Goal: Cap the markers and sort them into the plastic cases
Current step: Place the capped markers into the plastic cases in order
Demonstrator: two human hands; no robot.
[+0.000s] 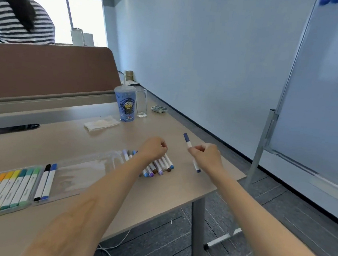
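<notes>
The right hand (206,159), right of centre in the frame, is pinching a dark blue marker (187,143) around its white barrel, fingers curled tight on it, the navy end tilting up and away and the lower blue end poking out beneath the wrist. Both ends are looking capped, though the far tip is small in the frame. The left hand (154,148), at centre, is hovering with fingers curled over the far ends of the loose markers (161,165) lying side by side on the table (178,191); whether it is gripping a cap or a marker I cannot tell (the knuckles are hiding the fingertips). Judging from this, the capping step on this one pen is ending and the sorting step is beginning. The clear case (79,174), left of centre, is holding only a black and a blue marker at its left edge, while the filled case (36,178) in the lower left is showing a full row of colours. The next move is calling for carrying the blue marker leftward across the left forearm and laying it parallel beside those two.
</notes>
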